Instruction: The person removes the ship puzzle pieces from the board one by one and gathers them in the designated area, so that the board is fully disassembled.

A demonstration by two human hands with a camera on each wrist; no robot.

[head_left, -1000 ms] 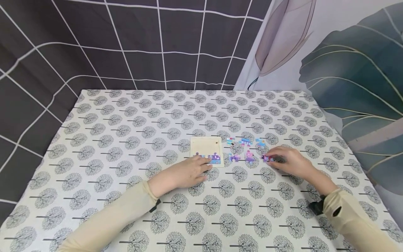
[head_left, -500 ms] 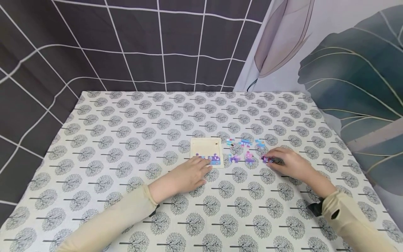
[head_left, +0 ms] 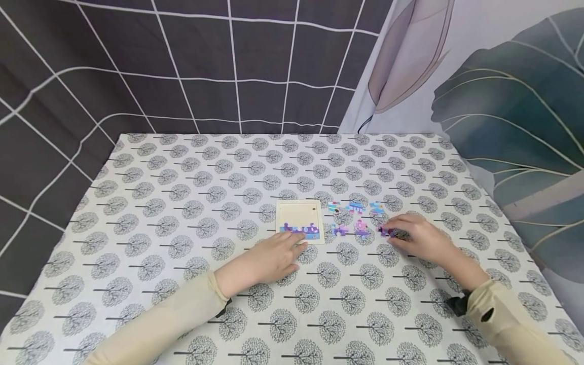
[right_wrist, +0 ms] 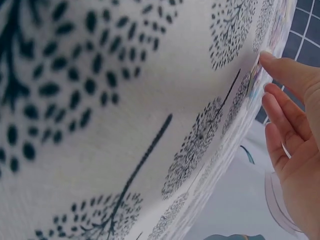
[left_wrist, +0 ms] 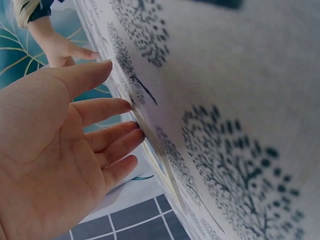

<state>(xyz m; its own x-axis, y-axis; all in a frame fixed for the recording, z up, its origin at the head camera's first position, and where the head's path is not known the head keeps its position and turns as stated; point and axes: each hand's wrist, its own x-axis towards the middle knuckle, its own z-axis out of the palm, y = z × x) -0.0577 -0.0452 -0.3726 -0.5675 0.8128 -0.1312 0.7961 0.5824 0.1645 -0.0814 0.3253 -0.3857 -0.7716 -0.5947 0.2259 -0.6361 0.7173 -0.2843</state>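
Observation:
A shallow square wooden puzzle tray (head_left: 294,213) lies on the table in the head view, its near part filled by a row of purple and blue puzzle pieces (head_left: 312,231). My left hand (head_left: 271,257) rests on the tray's near side with extended fingers, covering part of that row. At the right, my right hand (head_left: 420,237) pinches a dark purple puzzle piece (head_left: 382,230) between thumb and fingers at the tabletop; the fingers hide most of it. The left wrist view shows the left fingertips (left_wrist: 131,106) touching the tray's edge.
Between tray and right hand lie loose pieces in two rows: pink (head_left: 361,228) and purple (head_left: 339,230) nearer, several blue ones (head_left: 356,207) behind. A tree-print cloth (head_left: 205,167) covers the table. A dark gridded curtain (head_left: 191,66) hangs behind it.
The left fingers have drawn slightly back toward the near edge, showing more of the row in the tray. The right hand stays nearly still, with its piece shifted or turned slightly.

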